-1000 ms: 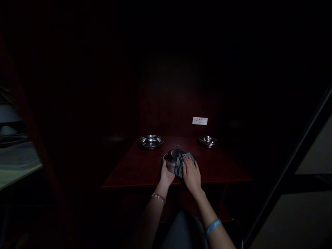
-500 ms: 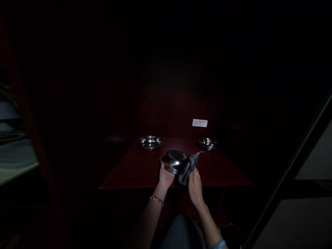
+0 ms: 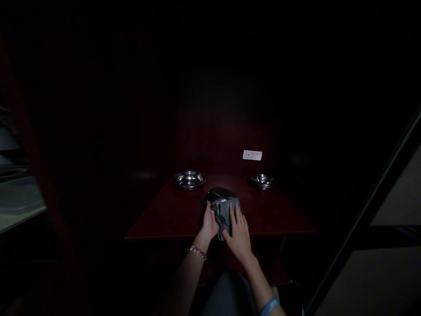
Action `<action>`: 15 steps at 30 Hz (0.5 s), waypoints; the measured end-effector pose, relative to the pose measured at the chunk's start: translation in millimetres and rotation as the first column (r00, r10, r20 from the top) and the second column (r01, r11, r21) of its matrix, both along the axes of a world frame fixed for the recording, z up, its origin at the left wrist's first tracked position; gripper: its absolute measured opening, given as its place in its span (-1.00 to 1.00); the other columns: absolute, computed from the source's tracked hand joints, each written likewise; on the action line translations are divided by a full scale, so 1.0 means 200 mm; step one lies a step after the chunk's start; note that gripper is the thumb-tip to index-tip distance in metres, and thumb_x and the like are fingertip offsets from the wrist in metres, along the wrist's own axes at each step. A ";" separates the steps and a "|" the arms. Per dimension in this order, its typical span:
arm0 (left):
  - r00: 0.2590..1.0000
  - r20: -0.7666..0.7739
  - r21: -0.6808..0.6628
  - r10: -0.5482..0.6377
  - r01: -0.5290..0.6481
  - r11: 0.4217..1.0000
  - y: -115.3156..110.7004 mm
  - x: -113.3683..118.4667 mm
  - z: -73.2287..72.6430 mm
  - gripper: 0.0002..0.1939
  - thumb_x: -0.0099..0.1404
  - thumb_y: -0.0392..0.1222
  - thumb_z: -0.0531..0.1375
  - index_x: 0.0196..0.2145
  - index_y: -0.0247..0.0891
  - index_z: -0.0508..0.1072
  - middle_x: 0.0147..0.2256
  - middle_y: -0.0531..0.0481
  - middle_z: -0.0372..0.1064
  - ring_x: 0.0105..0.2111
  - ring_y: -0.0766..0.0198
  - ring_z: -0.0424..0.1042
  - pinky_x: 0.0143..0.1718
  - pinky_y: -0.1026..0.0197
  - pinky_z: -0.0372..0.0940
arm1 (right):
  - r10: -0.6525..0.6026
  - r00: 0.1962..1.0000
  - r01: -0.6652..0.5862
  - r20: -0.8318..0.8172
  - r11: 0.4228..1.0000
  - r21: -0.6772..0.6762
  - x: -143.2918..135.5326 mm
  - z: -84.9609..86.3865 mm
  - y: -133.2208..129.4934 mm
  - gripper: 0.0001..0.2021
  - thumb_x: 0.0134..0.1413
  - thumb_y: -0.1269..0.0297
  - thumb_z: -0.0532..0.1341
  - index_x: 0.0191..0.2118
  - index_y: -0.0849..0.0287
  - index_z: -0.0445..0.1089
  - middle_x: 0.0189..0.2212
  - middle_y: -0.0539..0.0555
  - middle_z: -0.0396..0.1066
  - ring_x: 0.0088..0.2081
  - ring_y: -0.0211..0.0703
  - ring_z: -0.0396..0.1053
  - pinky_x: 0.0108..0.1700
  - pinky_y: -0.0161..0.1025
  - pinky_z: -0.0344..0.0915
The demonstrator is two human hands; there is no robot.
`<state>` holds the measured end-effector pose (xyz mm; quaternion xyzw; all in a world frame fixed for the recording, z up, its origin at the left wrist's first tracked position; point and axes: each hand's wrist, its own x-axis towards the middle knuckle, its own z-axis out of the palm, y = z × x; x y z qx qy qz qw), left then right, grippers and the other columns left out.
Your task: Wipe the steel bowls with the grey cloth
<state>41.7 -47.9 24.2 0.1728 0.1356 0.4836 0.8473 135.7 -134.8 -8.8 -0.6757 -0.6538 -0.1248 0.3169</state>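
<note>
A shiny metal bowl is held upside down above the front part of the dark red table. My left hand grips it from the left and below, thumb against its side. A grey cloth covers the near right side of the bowl. Pressed flat on the cloth is my right hand, its fingers spread and pointing up. Part of the bowl is hidden under the cloth.
A wide metal bowl stands at the table's back left, and smaller stacked metal bowls at its back right. The red table ends at a front edge. A white socket panel is on the back wall.
My right hand has moved left and onto the bowl, its fingers now spread over the cloth. The cloth has shifted from the bowl's right edge to its near side.
</note>
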 end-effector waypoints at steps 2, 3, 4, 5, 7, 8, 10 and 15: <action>1.000 -0.011 0.005 -0.028 0.028 1.000 -0.01 0.00 0.02 -0.48 0.39 0.09 -0.08 0.03 -0.34 0.40 -0.15 -0.19 0.52 -0.06 0.10 0.48 0.10 0.02 0.27 | -0.001 1.000 0.000 0.024 1.000 0.011 0.03 0.01 0.01 -0.22 0.09 0.25 0.09 0.39 0.16 -0.24 0.39 0.17 -0.24 0.36 0.07 -0.15 0.31 0.08 -0.06; 0.999 -0.014 0.011 -0.046 0.047 0.999 -0.02 0.00 0.02 -0.48 0.39 0.10 -0.08 0.03 -0.33 0.40 -0.17 -0.18 0.52 -0.07 0.11 0.48 0.08 0.02 0.28 | -0.006 0.999 0.005 0.034 1.000 0.022 0.04 0.01 0.01 -0.23 0.09 0.28 0.09 0.38 0.16 -0.21 0.38 0.17 -0.21 0.36 0.07 -0.14 0.31 0.08 -0.08; 0.998 -0.013 0.021 -0.064 0.065 0.998 -0.02 0.00 0.03 -0.48 0.40 0.09 -0.09 0.02 -0.33 0.41 -0.19 -0.17 0.53 -0.07 0.12 0.48 0.07 0.03 0.30 | -0.014 0.999 0.012 0.040 0.999 0.037 0.05 0.02 0.02 -0.25 0.08 0.30 0.09 0.38 0.15 -0.17 0.38 0.16 -0.18 0.36 0.07 -0.13 0.31 0.08 -0.08; 0.997 -0.007 0.033 -0.075 0.076 0.997 -0.03 0.00 0.03 -0.48 0.40 0.09 -0.10 0.01 -0.33 0.42 -0.19 -0.17 0.53 -0.08 0.12 0.48 0.07 0.03 0.30 | -0.023 0.999 0.021 0.043 0.998 0.055 0.06 0.03 0.03 -0.27 0.08 0.31 0.09 0.37 0.15 -0.14 0.37 0.16 -0.15 0.35 0.07 -0.10 0.31 0.07 -0.07; 0.999 0.002 0.052 -0.054 0.054 0.997 -0.03 0.01 0.04 -0.52 0.40 0.05 -0.08 -0.01 -0.33 0.43 -0.20 -0.16 0.53 -0.08 0.14 0.48 0.09 0.04 0.29 | -0.042 0.998 0.039 0.036 0.995 0.093 0.08 0.04 0.05 -0.29 0.07 0.34 0.10 0.35 0.14 -0.08 0.36 0.15 -0.09 0.33 0.06 -0.06 0.30 0.04 -0.03; 1.000 0.000 0.057 -0.030 0.030 0.998 -0.03 0.01 0.03 -0.54 0.40 0.03 -0.07 -0.02 -0.32 0.43 -0.20 -0.15 0.53 -0.07 0.15 0.47 0.12 0.04 0.27 | -0.052 0.998 0.049 0.027 0.993 0.111 0.09 0.04 0.06 -0.30 0.06 0.36 0.10 0.34 0.14 -0.06 0.35 0.15 -0.07 0.32 0.06 -0.03 0.30 0.02 -0.01; 1.000 -0.024 0.071 0.005 -0.003 0.997 -0.02 0.02 0.03 -0.58 0.40 0.01 -0.05 -0.03 -0.30 0.44 -0.18 -0.13 0.53 -0.05 0.17 0.46 0.18 0.04 0.20 | -0.068 0.998 0.067 0.001 0.987 0.144 0.10 0.05 0.09 -0.30 0.02 0.41 0.11 0.33 0.14 -0.01 0.33 0.16 -0.01 0.30 0.08 0.01 0.28 0.02 0.03; 0.992 -0.125 0.206 -0.014 0.040 0.978 -0.01 0.04 -0.01 -0.48 0.41 0.10 -0.10 -0.06 -0.31 0.47 -0.05 -0.16 0.48 0.08 0.19 0.36 0.30 0.09 -0.03 | -0.081 0.988 0.101 -0.128 0.983 0.155 0.13 0.06 0.14 -0.27 -0.09 0.55 0.07 0.29 0.14 0.05 0.32 0.20 0.00 0.22 0.12 0.17 0.15 -0.01 0.23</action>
